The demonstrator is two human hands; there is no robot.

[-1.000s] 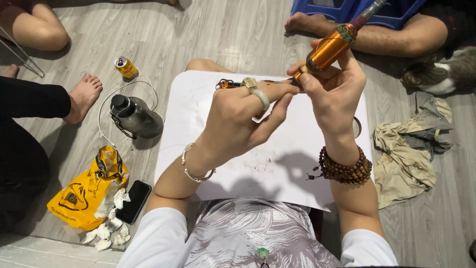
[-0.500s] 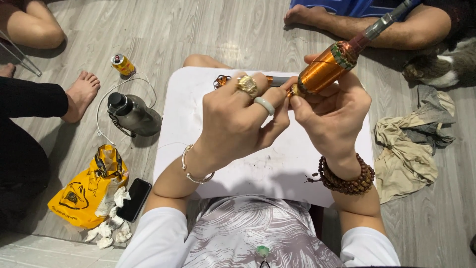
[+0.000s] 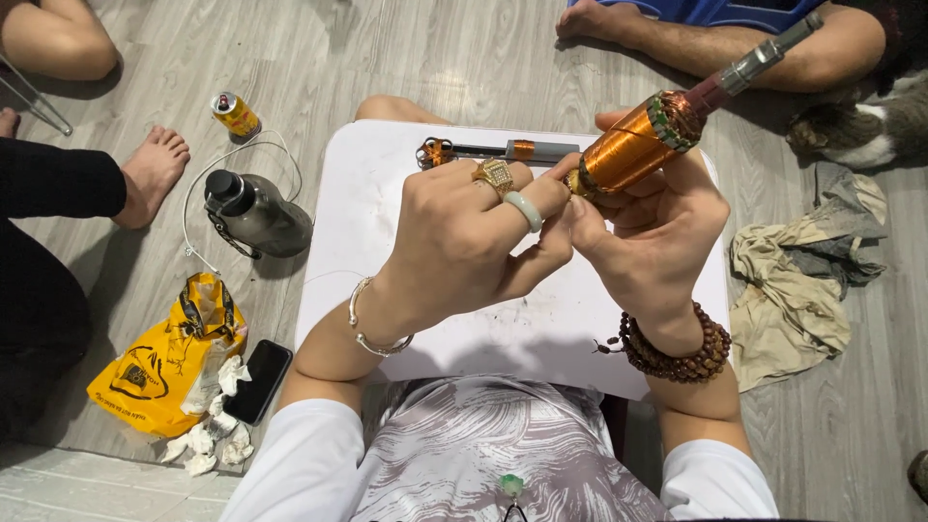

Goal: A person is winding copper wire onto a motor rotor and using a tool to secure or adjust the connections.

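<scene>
Head view looks down on a grey wooden floor (image 3: 464,58) with a small white bench (image 3: 503,329) set over the person's lap. Other people's bare legs and feet sit around its edges. On the floor to the right lies a crumpled rag (image 3: 793,280); to the left lie a yellow bag (image 3: 159,362), a dark flask (image 3: 256,215), a black phone (image 3: 259,380), some wads of white tissue (image 3: 217,425) and a small can (image 3: 235,114).

Above the bench, the right hand (image 3: 657,242), with a bead bracelet at the wrist, has its fingers wrapped around a copper-wound motor part (image 3: 633,147), held tilted in the air with its metal shaft pointing up and to the right. The left hand (image 3: 464,242), wearing a gold ring, a pale ring and a thin bracelet, has its fingertips pinched together at the lower end of the copper winding, touching the right thumb; whether they grip a wire there cannot be told.

Beyond the hands, a tool (image 3: 498,151) with copper on it lies flat on the bench.
</scene>
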